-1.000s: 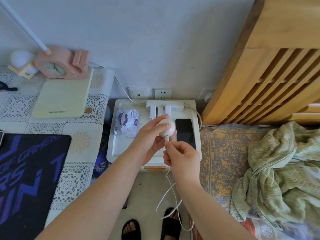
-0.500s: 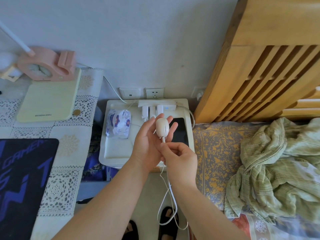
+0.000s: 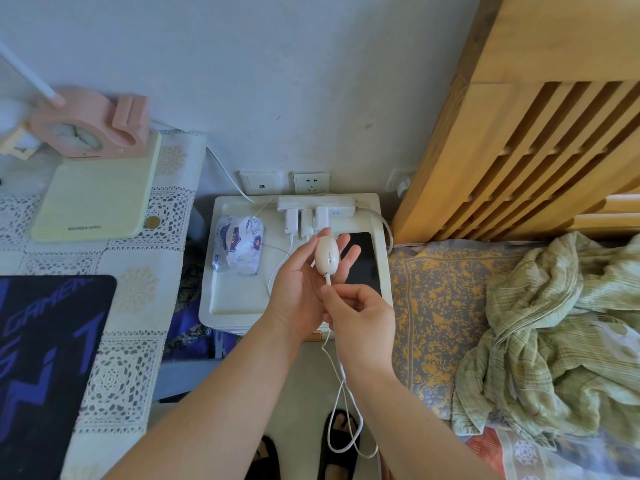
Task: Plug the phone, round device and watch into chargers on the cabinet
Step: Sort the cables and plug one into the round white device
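Second of three: round device [image 3: 326, 255] cradled in half-open left hand [image 3: 300, 289]; right hand [image 3: 360, 317] pinching cable [image 3: 341, 375] plug at port. Next: seat fully, set down beside phone [image 3: 360, 261] on cabinet [image 3: 235, 299].

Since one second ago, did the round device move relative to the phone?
Yes. The round device has turned edge-on and shifted left, off the phone.

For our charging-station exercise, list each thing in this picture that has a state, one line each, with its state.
Round device: held up in left hand, cable plug at its lower end.
Cable: pinched by right hand, loop hanging down.
Phone: flat on cabinet, screen dark.
Power strip: three adapters plugged in, indicator lit.
Wall socket: empty.
Wipes pack: lying on cabinet, closed.
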`<state>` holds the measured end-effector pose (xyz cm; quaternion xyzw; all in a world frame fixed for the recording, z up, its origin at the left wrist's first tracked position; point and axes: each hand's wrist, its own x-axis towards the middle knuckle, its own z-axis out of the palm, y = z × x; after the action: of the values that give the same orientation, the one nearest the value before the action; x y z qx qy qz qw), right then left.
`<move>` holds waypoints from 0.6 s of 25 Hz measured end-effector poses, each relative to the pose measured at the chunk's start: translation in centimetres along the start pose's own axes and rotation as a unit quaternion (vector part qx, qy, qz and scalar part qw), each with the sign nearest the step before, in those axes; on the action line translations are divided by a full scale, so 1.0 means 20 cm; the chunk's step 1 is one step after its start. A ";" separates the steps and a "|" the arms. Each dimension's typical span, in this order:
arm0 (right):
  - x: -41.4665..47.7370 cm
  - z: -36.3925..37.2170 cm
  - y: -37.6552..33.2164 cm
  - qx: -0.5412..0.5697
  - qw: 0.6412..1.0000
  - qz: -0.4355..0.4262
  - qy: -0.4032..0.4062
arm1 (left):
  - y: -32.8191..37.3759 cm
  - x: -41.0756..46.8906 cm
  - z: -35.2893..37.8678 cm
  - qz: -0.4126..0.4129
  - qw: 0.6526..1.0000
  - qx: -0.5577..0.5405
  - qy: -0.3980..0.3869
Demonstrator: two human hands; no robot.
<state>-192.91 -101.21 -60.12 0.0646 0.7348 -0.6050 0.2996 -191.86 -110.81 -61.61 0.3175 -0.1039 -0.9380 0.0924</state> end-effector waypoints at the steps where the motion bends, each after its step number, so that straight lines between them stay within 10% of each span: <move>1: 0.00 0.00 0.00 -0.001 1.000 0.000 0.000 | 0.00 0.00 0.00 0.000 1.000 0.001 0.003; 15: 0.13 -0.02 0.04 -0.037 0.999 0.006 0.002 | -0.01 0.10 -0.01 0.035 0.989 0.125 0.065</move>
<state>-194.75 -101.22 -62.14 0.0588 0.7568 -0.5756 0.3040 -193.36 -111.17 -63.04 0.3829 -0.2249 -0.8913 0.0917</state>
